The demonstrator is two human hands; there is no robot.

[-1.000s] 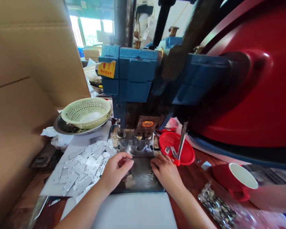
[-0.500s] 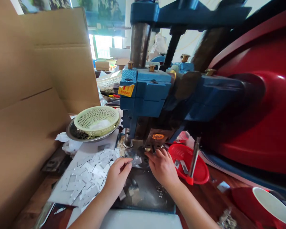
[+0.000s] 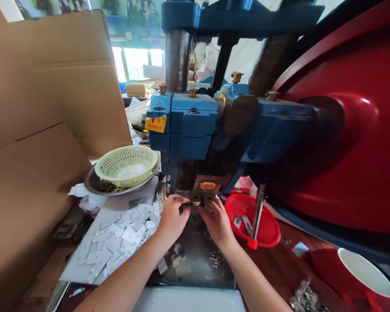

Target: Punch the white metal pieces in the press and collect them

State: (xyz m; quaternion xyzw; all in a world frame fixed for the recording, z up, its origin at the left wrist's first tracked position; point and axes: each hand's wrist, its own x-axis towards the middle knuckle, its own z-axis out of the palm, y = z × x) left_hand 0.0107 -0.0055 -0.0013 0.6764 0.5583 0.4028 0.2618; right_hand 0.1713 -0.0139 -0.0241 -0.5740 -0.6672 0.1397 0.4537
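My left hand (image 3: 174, 219) is at the die under the blue press (image 3: 195, 147), its thumb and fingers pinched on a thin metal plate mostly hidden by the fingertips and the die. Close beside it, my right hand (image 3: 217, 222) has its fingers bent together against the die's right front. Whatever those fingers hold, if anything, is hidden. Between the hands a small pale yellowish piece (image 3: 196, 203) shows at the die. Flat metal plates (image 3: 123, 238) lie in a loose heap on a white board to the left of my left hand.
A red basket (image 3: 269, 225) with a few plates stands right of the press, a metal rod handle rising in front. Left are a pale green colander (image 3: 126, 167) on a metal pan and large cardboard (image 3: 68, 78). A big red flywheel (image 3: 351, 143) fills the right side.
My left hand has moved right and up to the die, carrying the plate from in front of it. My right hand stays at the die with its fingers lowered slightly. The view has shifted.
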